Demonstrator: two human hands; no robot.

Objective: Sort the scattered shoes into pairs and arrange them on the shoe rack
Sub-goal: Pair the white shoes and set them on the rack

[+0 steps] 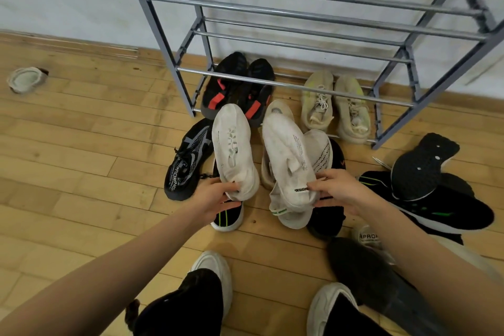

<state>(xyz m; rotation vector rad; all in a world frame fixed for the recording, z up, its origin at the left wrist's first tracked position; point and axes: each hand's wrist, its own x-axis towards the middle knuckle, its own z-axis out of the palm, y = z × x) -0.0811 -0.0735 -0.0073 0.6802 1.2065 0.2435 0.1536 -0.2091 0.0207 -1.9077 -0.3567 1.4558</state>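
My left hand (211, 196) grips the heel of a white sneaker (233, 147), its toe pointing at the grey metal shoe rack (300, 19). My right hand (341, 185) holds a second white sneaker (286, 153) by the heel, tilted, above the pile. On the rack's bottom rails sit a black pair with red straps (240, 84) at the left and a cream pair (335, 106) at the right. A black-and-grey shoe (188, 158) lies left of the held sneakers. Another white shoe (320, 150) and black shoes with green stripes (229, 217) lie beneath them.
More black shoes (425, 188), one sole-up, are heaped on the wooden floor at the right. A small pale object (26, 79) lies far left near the wall. My own feet in white shoes (218, 273) stand at the bottom. The rack's upper shelves hold nothing.
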